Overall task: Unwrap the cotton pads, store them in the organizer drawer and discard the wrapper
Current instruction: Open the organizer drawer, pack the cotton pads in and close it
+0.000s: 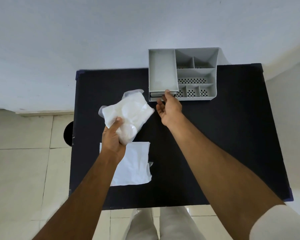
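My left hand [113, 141] grips a clear plastic wrapper holding white cotton pads [128, 115], lifted above the black table [215, 135]. A grey organizer [196, 73] stands at the table's far edge. Its drawer [163, 71] is at the left front. My right hand [169, 107] is at the drawer's front, thumb on its front lip and fingers curled beneath it. The drawer looks empty inside.
A flat white sheet [133, 163] lies on the table under my left wrist. The organizer's right side has several perforated compartments [191, 81]. A dark round object [68, 133] sits on the tiled floor left of the table. A white wall rises behind.
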